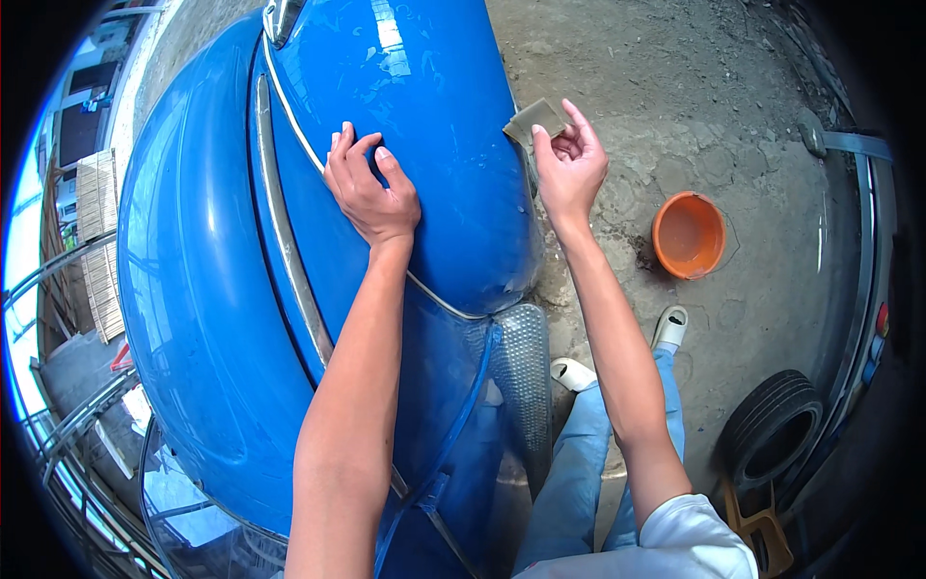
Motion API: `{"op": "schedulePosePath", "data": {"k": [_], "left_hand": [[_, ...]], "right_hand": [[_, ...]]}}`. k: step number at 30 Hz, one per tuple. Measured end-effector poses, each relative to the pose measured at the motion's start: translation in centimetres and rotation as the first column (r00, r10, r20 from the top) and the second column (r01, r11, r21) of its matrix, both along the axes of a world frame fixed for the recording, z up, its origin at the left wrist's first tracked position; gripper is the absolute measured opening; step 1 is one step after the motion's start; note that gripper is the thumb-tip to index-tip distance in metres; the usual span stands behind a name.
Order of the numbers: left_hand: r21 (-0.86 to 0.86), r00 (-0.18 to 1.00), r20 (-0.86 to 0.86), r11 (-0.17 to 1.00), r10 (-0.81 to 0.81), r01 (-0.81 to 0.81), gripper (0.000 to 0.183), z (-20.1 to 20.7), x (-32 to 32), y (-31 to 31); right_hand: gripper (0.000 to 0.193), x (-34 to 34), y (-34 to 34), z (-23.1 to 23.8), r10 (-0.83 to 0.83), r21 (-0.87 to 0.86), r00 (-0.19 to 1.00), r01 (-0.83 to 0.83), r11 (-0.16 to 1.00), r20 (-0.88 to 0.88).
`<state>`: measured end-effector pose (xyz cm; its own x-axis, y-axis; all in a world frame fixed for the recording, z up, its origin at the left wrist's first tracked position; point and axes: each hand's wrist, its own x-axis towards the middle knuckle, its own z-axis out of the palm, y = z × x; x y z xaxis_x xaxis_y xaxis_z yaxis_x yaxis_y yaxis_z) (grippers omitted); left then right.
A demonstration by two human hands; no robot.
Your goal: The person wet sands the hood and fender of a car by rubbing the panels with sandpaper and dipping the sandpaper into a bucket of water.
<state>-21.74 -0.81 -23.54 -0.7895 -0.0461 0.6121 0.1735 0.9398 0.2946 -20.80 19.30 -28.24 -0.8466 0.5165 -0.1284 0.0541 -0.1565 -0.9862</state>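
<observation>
A glossy blue car body [463, 174] with rounded panels takes up the middle and left; wet-looking streaks show on its fender. My left hand [371, 188] rests on the fender beside the pale trim seam, fingers bent and somewhat apart, holding nothing. Just off the fender's right edge, my right hand [571, 166] pinches a folded piece of grey-green sandpaper [536, 120] between thumb and fingers. The sandpaper's left corner overlaps the fender's edge in view; whether it touches the paint I cannot tell. A chrome trim strip [280, 222] runs along the hood.
An orange bucket [689, 234] with cloudy liquid stands on the rough concrete floor [637, 58] to the right. Farther down lie a black tyre [772, 427] and a brown plastic chair [762, 540]. A textured metal running board [521, 376] is close to my legs.
</observation>
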Motion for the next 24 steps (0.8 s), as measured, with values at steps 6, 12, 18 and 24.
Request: {"op": "schedulePosePath", "data": {"k": [6, 12, 18, 24], "left_hand": [[-0.022, 1.0, 0.008, 1.0, 0.007, -0.007, 0.023, -0.3, 0.1, 0.1], [-0.032, 1.0, -0.016, 0.999, -0.001, 0.001, 0.023, -0.4, -0.2, -0.2], [-0.028, 1.0, -0.027, 1.0, 0.001, -0.001, 0.024, -0.2, -0.3, 0.4], [-0.072, 1.0, 0.001, 0.997, 0.01, -0.009, 0.024, -0.1, 0.2, -0.2]], "right_hand": [[0.021, -3.7, -0.2, -0.7, -0.078, 0.405, 0.967, 0.174, 0.898, -0.244], [0.041, -1.4, -3.1, -2.6, 0.197, 0.45, 0.943, -0.058, 0.891, -0.269], [0.053, 9.0, -4.0, -3.4, 0.218, 0.446, 0.975, -0.174, 0.878, -0.048], [0.043, 12.1, -6.6, -5.2, 0.205, 0.455, 0.975, -0.145, 0.878, -0.085]]}}
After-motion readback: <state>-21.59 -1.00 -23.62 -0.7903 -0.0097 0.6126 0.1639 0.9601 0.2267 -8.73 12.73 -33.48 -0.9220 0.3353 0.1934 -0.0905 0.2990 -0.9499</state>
